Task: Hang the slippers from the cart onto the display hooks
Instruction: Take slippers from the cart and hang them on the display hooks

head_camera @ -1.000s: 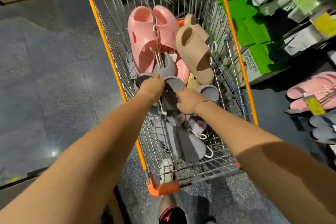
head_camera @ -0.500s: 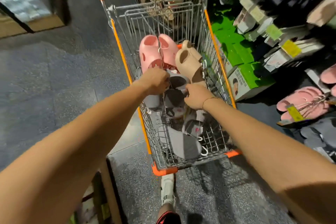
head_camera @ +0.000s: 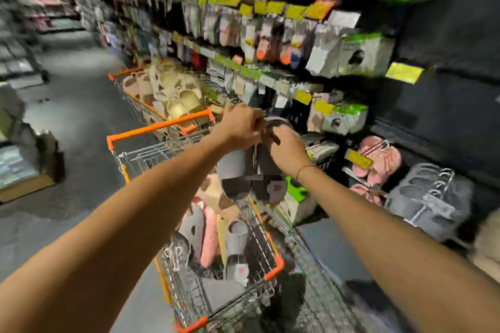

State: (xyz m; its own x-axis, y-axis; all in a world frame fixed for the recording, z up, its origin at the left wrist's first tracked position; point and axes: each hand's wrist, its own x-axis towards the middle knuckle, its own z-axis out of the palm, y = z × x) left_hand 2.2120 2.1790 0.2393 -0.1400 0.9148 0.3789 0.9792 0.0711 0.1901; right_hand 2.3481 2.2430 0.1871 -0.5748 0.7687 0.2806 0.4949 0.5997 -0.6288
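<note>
A pair of dark grey foam slippers (head_camera: 250,176), toes hanging down with a small tag near one toe, is held up above the orange-trimmed wire shopping cart (head_camera: 216,265). The left hand (head_camera: 240,127) has its grip closed at the top of the pair. The right hand (head_camera: 288,150) wraps a heel strap. Pink slippers hanging on a display hook (head_camera: 377,159) sit to the right.

slippers (head_camera: 251,178) above cart (head_camera: 159,127), shelves (head_camera: 270,67) right
</note>
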